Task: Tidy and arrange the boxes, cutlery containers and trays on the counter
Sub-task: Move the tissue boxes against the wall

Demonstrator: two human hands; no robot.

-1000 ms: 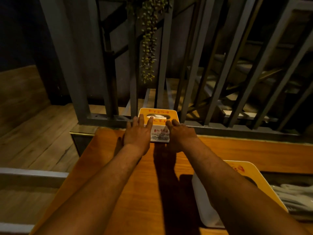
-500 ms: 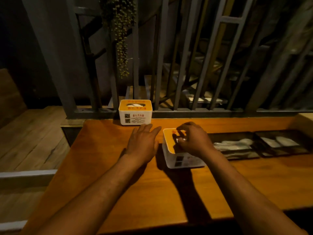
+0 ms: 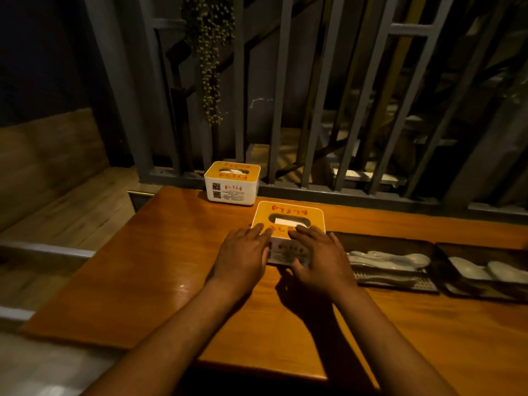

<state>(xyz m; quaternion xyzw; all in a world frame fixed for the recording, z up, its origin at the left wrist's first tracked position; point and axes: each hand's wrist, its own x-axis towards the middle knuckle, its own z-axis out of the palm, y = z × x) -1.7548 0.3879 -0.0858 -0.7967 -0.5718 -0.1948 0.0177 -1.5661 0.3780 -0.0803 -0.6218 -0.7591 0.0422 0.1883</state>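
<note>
Two white tissue boxes with orange lids stand on the wooden counter (image 3: 137,281). The far tissue box (image 3: 232,182) sits at the back edge against the railing. The near tissue box (image 3: 288,218) stands just in front and to the right of it, beside a dark tray. My left hand (image 3: 243,257) presses on its front left corner with fingertips on the lid. My right hand (image 3: 318,257) covers its front face, fingers on the lid and thumb low on the front.
Two dark trays lie to the right: the first tray (image 3: 380,238) holds white spoons (image 3: 388,260), the second tray (image 3: 485,248) more white spoons. A grey metal railing (image 3: 285,192) runs along the counter's back edge. A hanging plant (image 3: 211,67) dangles above the far box.
My left hand has come onto the near box, joining the right. The right hand has shifted from the lid slot to the front face, and the box now stands closer to the far box.
</note>
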